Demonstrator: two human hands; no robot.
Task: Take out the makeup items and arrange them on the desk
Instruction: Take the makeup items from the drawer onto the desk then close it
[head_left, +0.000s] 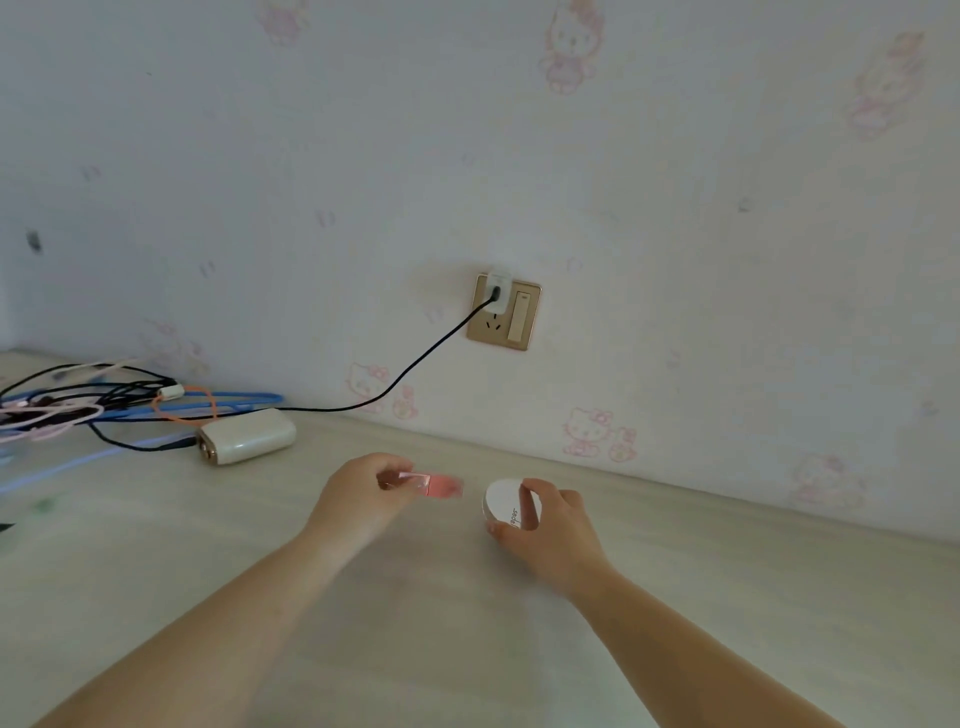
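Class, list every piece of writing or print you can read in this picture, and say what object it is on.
"apes" or similar: dark letters, partly hidden by fingers, on the lid of the white round compact that the right hand holds.
Pink tube in the left hand: no readable text.

A small clear pink tube points toward three o'clock just above the pale desk, while close at its three o'clock a round white compact with dark lettering stands tilted.
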